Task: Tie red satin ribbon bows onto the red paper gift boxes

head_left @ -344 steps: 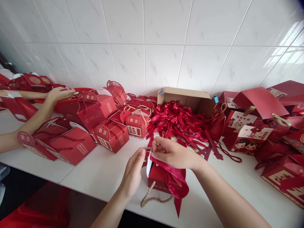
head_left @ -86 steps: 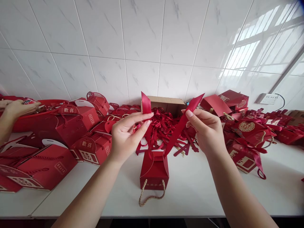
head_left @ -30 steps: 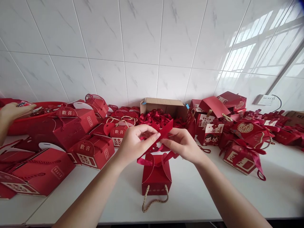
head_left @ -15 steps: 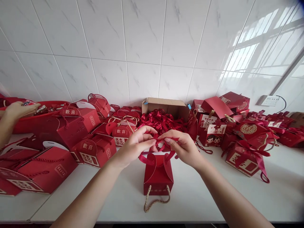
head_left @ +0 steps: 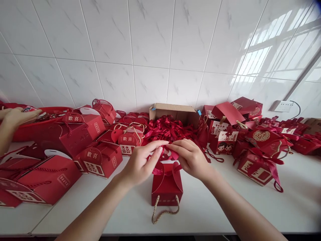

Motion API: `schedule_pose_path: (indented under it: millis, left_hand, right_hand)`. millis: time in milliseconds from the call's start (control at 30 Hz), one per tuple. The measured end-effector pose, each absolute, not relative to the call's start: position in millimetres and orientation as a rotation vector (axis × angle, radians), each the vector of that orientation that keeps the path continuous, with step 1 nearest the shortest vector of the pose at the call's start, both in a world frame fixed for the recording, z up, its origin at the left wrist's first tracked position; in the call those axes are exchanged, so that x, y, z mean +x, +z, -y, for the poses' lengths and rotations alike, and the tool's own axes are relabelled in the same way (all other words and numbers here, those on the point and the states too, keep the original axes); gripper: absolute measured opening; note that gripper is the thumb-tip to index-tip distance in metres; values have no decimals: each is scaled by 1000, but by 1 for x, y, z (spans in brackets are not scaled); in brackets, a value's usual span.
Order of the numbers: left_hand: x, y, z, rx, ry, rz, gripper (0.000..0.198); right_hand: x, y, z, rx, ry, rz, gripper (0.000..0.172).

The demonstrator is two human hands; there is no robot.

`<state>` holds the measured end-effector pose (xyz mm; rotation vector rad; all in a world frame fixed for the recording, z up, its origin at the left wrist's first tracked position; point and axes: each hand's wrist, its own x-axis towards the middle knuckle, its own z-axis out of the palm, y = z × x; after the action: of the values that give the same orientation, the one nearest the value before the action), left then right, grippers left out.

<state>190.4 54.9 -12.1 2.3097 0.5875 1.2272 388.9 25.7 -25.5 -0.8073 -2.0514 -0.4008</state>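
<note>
A small red gift box with a beige rope handle stands on the white counter in front of me. A dark red ribbon is wound around its top. My left hand and my right hand meet just above the box, both pinching the ribbon where its ends cross. The crossing itself is mostly hidden by my fingers.
An open cardboard box spilling red ribbons sits at the back by the tiled wall. Red gift boxes crowd the left, more crowd the right. Another person's hand rests at a red basin far left.
My hands have come down and drawn together over the box. The ribbon, held out in two raised ends earlier, is now pulled close against the box top.
</note>
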Motion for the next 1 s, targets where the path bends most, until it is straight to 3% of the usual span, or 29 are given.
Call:
schedule_pose_path:
  millis: [133,200,400,667,800,867,1000]
  left_hand:
    - [180,-21,-61,2897,1538,-364,54]
    - [170,-25,-64,3023,1642,-468,59]
    - [116,-48,-66,3109,1770,-870,38]
    - [64,-99,-66,2971,1254,-1147,13]
    - [77,-105,-64,2857,1164,-1278,10]
    - [95,-101,-57,2649,1232,-1305,22]
    - [143,-90,-35,2159,1136,-1101,29]
  right_hand:
    - [390,-38,-16,-869,-3,1695,27]
    - [395,-49,-6,-967,196,1477,22]
    - [446,-102,32,-1245,452,999,25]
    - [499,-168,72,-1566,699,874,41]
    - [486,-159,66,-1650,581,788,52]
    - [473,-142,58,-1624,369,791,59]
    - [435,-103,39,-1402,327,1420,40]
